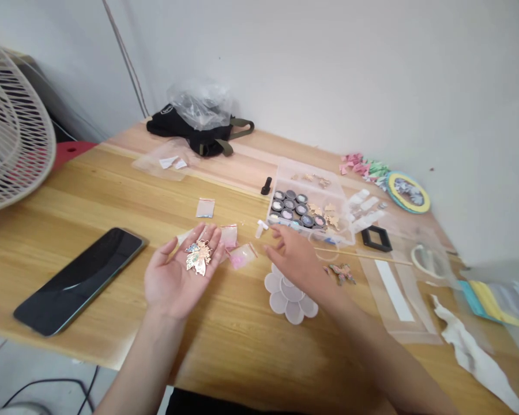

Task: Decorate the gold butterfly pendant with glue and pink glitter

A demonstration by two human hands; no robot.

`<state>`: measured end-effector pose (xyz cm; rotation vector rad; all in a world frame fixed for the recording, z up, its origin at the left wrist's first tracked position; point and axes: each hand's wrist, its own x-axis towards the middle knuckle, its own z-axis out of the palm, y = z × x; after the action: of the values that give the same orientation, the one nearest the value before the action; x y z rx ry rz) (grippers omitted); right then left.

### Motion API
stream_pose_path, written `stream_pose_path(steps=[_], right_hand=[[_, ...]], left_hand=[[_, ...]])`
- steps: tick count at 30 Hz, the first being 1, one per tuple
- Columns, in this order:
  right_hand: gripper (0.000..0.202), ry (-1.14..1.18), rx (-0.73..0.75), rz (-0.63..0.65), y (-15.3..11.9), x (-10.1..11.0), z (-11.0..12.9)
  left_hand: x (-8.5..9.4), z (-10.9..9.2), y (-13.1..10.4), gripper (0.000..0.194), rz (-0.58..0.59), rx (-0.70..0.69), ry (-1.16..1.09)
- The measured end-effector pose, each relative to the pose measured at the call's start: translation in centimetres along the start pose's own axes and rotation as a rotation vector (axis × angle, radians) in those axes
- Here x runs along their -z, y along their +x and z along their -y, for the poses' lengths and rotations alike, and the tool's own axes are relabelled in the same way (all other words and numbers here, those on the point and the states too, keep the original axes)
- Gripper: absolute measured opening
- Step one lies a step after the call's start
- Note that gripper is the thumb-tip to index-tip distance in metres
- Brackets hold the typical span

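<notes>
My left hand (168, 288) is palm up with its fingers stretched out, and it holds a gold metal butterfly pendant (198, 257) on the palm and fingers. Pale and bluish patches colour the pendant's wings. My right hand (296, 253) hangs over the table, thumb and fingers apart, with nothing visible between them. Close to its fingertips is a tiny white plastic bottle (259, 231). Below that wrist lies a white flower-shaped palette (293, 312), partly covered by the hand. Small bags of pink bits (243, 257) lie between my hands.
A clear box (348, 235) holds several dark-rimmed pots and gold pieces. A phone (80, 279) lies left; a fan (15, 124) stands beyond it. A black bag (177, 127) is at the back. Tape (409, 193), a black frame (376, 238) and torn tissue (471, 351) lie right.
</notes>
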<state>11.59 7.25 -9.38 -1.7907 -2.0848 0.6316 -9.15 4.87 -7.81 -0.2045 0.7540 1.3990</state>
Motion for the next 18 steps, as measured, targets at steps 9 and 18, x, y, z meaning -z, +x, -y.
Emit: stream_pose_path(steps=[9, 18], right_hand=[[0.013, -0.017, 0.032, -0.026, 3.3, -2.6, -0.1], [0.025, 0.191, 0.261, 0.140, -2.2, 2.5, 1.5]], left_hand=[[0.1, -0.5, 0.1, 0.044, -0.028, -0.004, -0.007], [-0.5, 0.9, -0.4, 0.045, 0.096, 0.103, 0.041]])
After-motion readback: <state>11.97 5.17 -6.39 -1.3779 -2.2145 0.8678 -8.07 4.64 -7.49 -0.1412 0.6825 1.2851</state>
